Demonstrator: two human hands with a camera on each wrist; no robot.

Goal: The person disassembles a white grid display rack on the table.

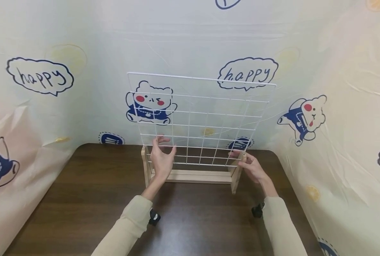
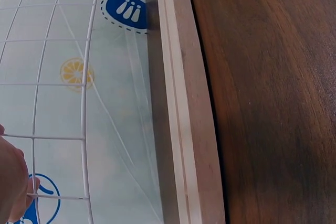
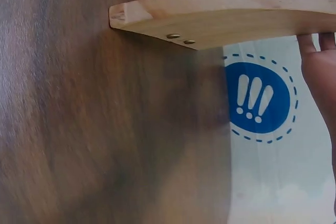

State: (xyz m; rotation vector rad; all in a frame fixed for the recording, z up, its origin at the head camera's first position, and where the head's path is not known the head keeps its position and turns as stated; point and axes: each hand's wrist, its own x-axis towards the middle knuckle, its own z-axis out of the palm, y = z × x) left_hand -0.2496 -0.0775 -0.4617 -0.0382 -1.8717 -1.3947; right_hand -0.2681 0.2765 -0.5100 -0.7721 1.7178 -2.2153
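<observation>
A white wire grid panel (image 1: 190, 77) leans back above a pale wooden stand (image 1: 199, 176), its lower edge between the two side pieces. My left hand (image 1: 162, 160) grips the grid low on its left part, and in the left wrist view a fingertip shows behind the wires. At the top of the stand's right side piece (image 3: 226, 17), my right hand (image 1: 253, 169) pinches the wood near the grid's lower right corner. The left wrist view shows a groove along the crossbar (image 2: 178, 103), with the lowest wire apart from it. Whether the grid's corners touch the side pieces is unclear.
The stand rests on a dark brown wooden table (image 1: 81, 202). Behind and beside the table hangs a pale printed cloth (image 1: 190, 39) with cartoon bears and lettering. Two screw heads (image 3: 173, 36) show on the right side piece's outer face.
</observation>
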